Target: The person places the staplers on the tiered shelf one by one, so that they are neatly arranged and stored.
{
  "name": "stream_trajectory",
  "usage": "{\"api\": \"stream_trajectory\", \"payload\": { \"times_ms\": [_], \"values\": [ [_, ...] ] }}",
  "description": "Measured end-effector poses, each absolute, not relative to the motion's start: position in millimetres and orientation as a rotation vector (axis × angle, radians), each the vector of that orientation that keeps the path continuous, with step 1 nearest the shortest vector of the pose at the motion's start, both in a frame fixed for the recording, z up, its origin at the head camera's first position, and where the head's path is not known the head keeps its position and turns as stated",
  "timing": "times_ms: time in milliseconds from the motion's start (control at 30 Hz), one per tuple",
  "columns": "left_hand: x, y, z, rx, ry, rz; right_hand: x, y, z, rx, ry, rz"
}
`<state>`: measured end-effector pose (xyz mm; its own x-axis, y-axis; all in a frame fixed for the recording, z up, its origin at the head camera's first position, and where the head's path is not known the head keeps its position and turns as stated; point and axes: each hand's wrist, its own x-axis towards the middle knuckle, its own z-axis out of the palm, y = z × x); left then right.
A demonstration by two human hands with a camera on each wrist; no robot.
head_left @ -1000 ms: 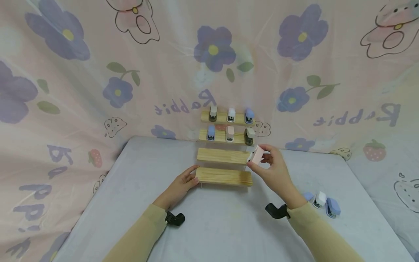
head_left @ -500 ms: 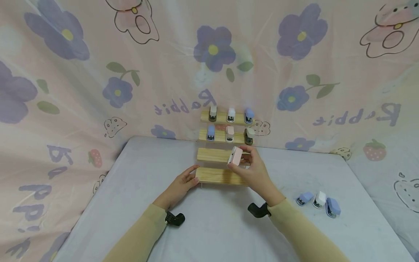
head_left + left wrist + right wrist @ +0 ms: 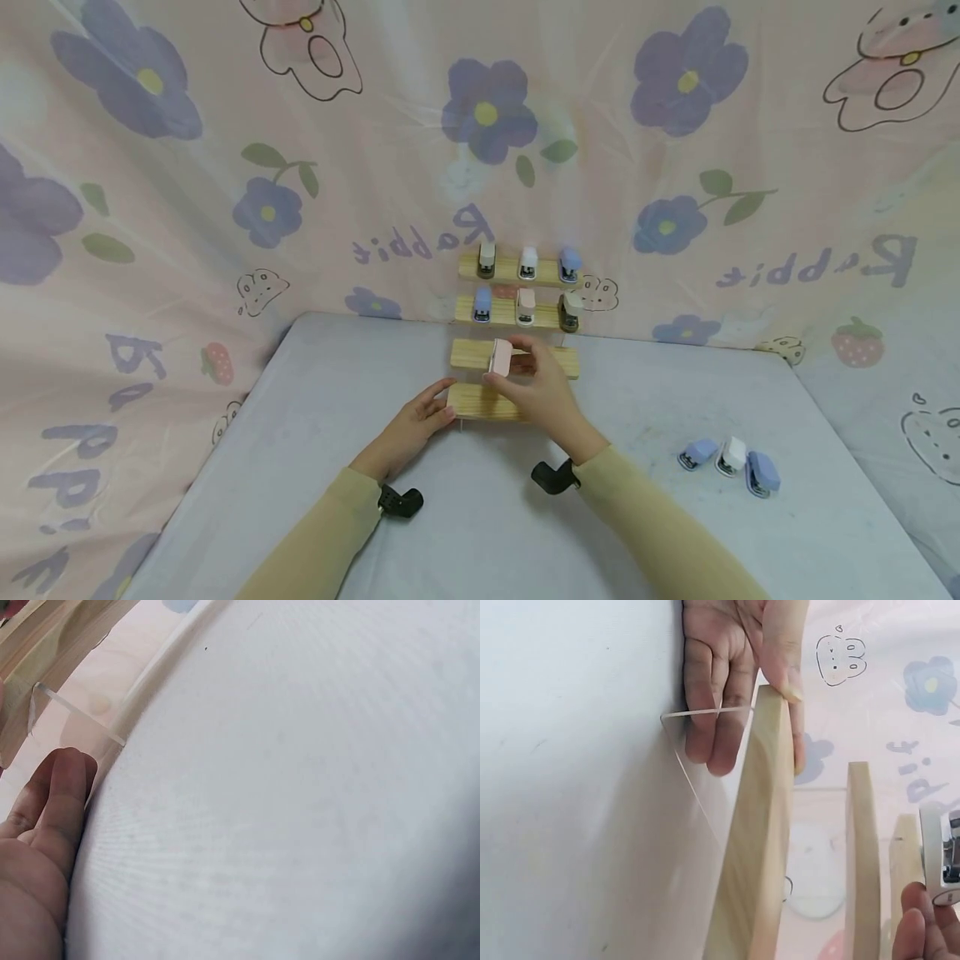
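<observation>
My right hand (image 3: 553, 398) pinches a small pink stapler (image 3: 500, 358) between thumb and fingers, held tilted in front of the third shelf down of a tiered wooden display rack (image 3: 472, 402). In the right wrist view the stapler's white base (image 3: 933, 847) shows at the right edge, close to the shelf boards. My left hand (image 3: 411, 427) grips the left end of the lowest board, thumb at its front corner and index finger farther back. Its other fingers (image 3: 67, 784) extend below the board, beside a clear support (image 3: 82, 712).
Staplers in blue, pink and grey-green (image 3: 570, 312) stand on the second shelf; more (image 3: 528, 263) line the top shelf. On the table at right lie two blue staplers (image 3: 763, 475) and a white one (image 3: 731, 457). A patterned curtain (image 3: 420, 150) hangs behind the rack.
My right hand has carried the pink stapler leftward from the rack's right end to nearer its left half. My left hand has stayed at the lowest board's end.
</observation>
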<state>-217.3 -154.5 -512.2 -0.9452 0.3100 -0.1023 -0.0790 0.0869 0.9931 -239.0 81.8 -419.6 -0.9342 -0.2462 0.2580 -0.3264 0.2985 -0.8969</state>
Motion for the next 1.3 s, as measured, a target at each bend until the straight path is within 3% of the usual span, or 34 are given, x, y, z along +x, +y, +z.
{"api": "stream_trajectory", "payload": {
  "times_ms": [1300],
  "values": [
    [-215.9,-153.0,-508.2,0.194,2.077,1.93,-263.5,60.5,-422.4,0.61,-2.702,1.462]
  ]
}}
